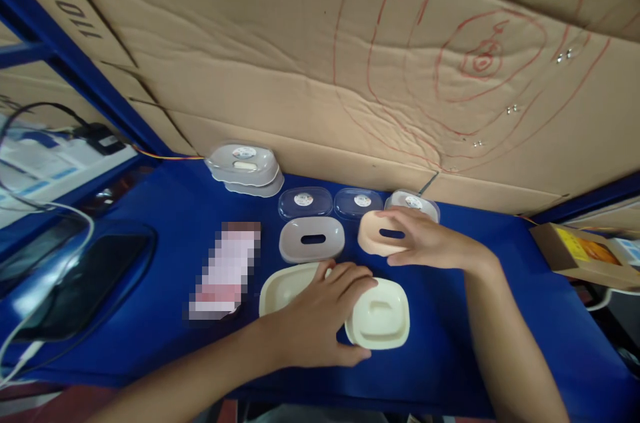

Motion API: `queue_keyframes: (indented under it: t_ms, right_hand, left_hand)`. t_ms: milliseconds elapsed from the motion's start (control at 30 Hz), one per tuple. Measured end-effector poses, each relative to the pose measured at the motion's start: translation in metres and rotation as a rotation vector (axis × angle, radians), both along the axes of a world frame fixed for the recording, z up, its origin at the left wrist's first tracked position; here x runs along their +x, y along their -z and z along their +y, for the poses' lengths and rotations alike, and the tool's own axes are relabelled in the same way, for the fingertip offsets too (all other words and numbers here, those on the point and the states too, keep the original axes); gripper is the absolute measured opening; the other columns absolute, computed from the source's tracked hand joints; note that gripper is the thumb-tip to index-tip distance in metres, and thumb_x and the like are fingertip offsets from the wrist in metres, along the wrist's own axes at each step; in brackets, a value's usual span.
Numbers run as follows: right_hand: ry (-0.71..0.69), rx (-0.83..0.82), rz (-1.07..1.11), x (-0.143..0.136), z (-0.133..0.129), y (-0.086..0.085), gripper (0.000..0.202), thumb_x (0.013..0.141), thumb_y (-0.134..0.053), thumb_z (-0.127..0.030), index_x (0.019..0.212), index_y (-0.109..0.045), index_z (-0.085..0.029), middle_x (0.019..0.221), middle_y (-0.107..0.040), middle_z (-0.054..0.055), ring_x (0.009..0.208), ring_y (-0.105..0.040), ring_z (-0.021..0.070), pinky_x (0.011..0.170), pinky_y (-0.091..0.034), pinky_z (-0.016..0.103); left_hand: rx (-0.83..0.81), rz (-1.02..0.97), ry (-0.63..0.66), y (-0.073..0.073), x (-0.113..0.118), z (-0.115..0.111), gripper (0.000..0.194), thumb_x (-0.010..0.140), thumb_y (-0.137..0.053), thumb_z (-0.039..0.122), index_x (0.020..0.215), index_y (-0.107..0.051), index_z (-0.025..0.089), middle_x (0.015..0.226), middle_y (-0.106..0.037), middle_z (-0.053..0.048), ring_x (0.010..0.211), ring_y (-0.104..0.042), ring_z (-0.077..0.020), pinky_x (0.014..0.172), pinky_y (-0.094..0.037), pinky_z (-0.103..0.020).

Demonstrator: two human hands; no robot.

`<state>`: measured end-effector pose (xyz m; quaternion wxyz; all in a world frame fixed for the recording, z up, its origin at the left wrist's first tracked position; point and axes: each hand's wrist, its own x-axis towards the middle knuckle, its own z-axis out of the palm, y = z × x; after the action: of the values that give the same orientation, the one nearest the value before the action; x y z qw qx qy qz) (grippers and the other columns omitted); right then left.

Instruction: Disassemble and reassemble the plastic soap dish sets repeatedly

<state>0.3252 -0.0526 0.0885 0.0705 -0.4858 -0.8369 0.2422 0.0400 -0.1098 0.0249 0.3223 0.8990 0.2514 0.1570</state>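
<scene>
My right hand [423, 236] grips the right end of a peach-coloured oval plastic shell [371, 235] with a dark slot in its middle. My left hand [323, 316] has its thumb and fingers around the left side of a cream rounded plastic piece [381, 316] with a raised centre. A larger cream dish [280, 286] lies partly hidden behind that hand. Just beyond it sits a whitish oval shell [295, 240] with a similar slot. Clear oval lids [305, 203] with round stickers form a row behind; my right hand partly covers the rightmost lid [413, 202].
Stacked oval containers [245, 170] stand at the back left of the blue table [165, 210], against a cardboard wall [280, 63]. A pixelated pinkish item [225, 270] lies left of the dishes. Further left are a black device [75, 286] and cables. An open carton [585, 253] is at right.
</scene>
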Motion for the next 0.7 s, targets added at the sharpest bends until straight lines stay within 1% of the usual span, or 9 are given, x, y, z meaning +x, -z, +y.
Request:
queue_keyframes:
  t_ms: [67, 167, 267, 367, 433, 500, 567, 600, 700]
  right_hand:
    - [-0.036, 0.016, -0.059, -0.011, 0.004, 0.014, 0.076, 0.085, -0.080, -0.044, 0.153, -0.049, -0.033, 0.158, -0.052, 0.008, 0.148, -0.047, 0.0348, 0.121, -0.039, 0.056]
    - [-0.015, 0.031, -0.127, -0.023, 0.008, 0.035, 0.082, 0.078, -0.085, -0.037, 0.152, -0.051, -0.033, 0.157, -0.052, 0.010, 0.148, -0.046, 0.0377, 0.119, -0.040, 0.059]
    - [0.010, 0.031, -0.143, -0.028, 0.009, 0.048, 0.089, 0.073, -0.089, -0.032, 0.153, -0.050, -0.033, 0.158, -0.050, 0.012, 0.150, -0.044, 0.0399, 0.119, -0.039, 0.061]
    - [0.002, 0.014, -0.147, -0.028, 0.008, 0.049, 0.092, 0.073, -0.090, -0.033, 0.155, -0.048, -0.033, 0.163, -0.044, 0.013, 0.154, -0.037, 0.0403, 0.120, -0.037, 0.062]
    - [-0.024, 0.006, -0.135, -0.023, 0.008, 0.044, 0.089, 0.078, -0.087, -0.039, 0.157, -0.045, -0.035, 0.166, -0.041, 0.012, 0.156, -0.034, 0.0394, 0.121, -0.036, 0.062]
    - [-0.010, 0.047, -0.119, -0.012, 0.011, 0.039, 0.082, 0.085, -0.081, -0.047, 0.157, -0.044, -0.037, 0.168, -0.038, 0.011, 0.157, -0.034, 0.0386, 0.121, -0.035, 0.062]
    - [0.085, 0.148, -0.127, 0.004, 0.016, 0.035, 0.074, 0.089, -0.076, -0.050, 0.156, -0.046, -0.037, 0.169, -0.037, 0.011, 0.155, -0.035, 0.0396, 0.121, -0.034, 0.063]
    - [0.157, 0.196, -0.146, 0.014, 0.019, 0.034, 0.074, 0.089, -0.076, -0.050, 0.155, -0.046, -0.037, 0.169, -0.036, 0.011, 0.155, -0.035, 0.0408, 0.120, -0.034, 0.065]
    - [0.382, 0.246, -0.224, 0.043, 0.030, 0.039, 0.094, 0.082, -0.083, -0.047, 0.162, -0.035, -0.033, 0.171, -0.030, 0.017, 0.156, -0.030, 0.0465, 0.120, -0.029, 0.069]
  left_hand:
    - [0.054, 0.031, 0.041, 0.003, 0.002, -0.004, 0.085, 0.076, -0.084, 0.045, 0.149, -0.046, 0.022, 0.149, -0.059, -0.014, 0.138, -0.051, -0.0385, 0.121, -0.028, -0.061]
    - [0.139, 0.084, 0.046, 0.009, 0.003, -0.006, 0.072, 0.080, -0.081, 0.047, 0.142, -0.052, 0.023, 0.148, -0.059, -0.014, 0.136, -0.053, -0.0374, 0.118, -0.029, -0.059]
    - [0.241, 0.155, 0.044, 0.014, 0.002, -0.005, 0.059, 0.085, -0.079, 0.050, 0.133, -0.058, 0.023, 0.149, -0.058, -0.016, 0.135, -0.053, -0.0376, 0.117, -0.027, -0.060]
    - [0.300, 0.197, 0.051, 0.020, 0.000, -0.002, 0.063, 0.085, -0.079, 0.057, 0.133, -0.058, 0.023, 0.146, -0.060, -0.017, 0.136, -0.052, -0.0383, 0.117, -0.027, -0.062]
    - [0.332, 0.221, 0.049, 0.024, 0.000, -0.001, 0.066, 0.084, -0.079, 0.061, 0.134, -0.058, 0.023, 0.146, -0.060, -0.018, 0.136, -0.052, -0.0388, 0.117, -0.026, -0.063]
    - [0.356, 0.246, 0.033, 0.026, 0.001, -0.001, 0.068, 0.082, -0.080, 0.063, 0.133, -0.059, 0.022, 0.146, -0.060, -0.019, 0.136, -0.052, -0.0393, 0.118, -0.025, -0.064]
    - [0.362, 0.259, 0.017, 0.027, 0.001, 0.000, 0.068, 0.081, -0.081, 0.064, 0.131, -0.060, 0.022, 0.148, -0.059, -0.019, 0.136, -0.052, -0.0399, 0.119, -0.025, -0.064]
    - [0.359, 0.260, 0.012, 0.026, 0.001, 0.000, 0.068, 0.081, -0.081, 0.063, 0.131, -0.060, 0.022, 0.149, -0.058, -0.020, 0.136, -0.051, -0.0402, 0.119, -0.024, -0.065]
    - [0.316, 0.238, 0.020, 0.022, 0.001, -0.001, 0.066, 0.083, -0.081, 0.060, 0.133, -0.060, 0.022, 0.155, -0.054, -0.020, 0.140, -0.050, -0.0407, 0.119, -0.024, -0.066]
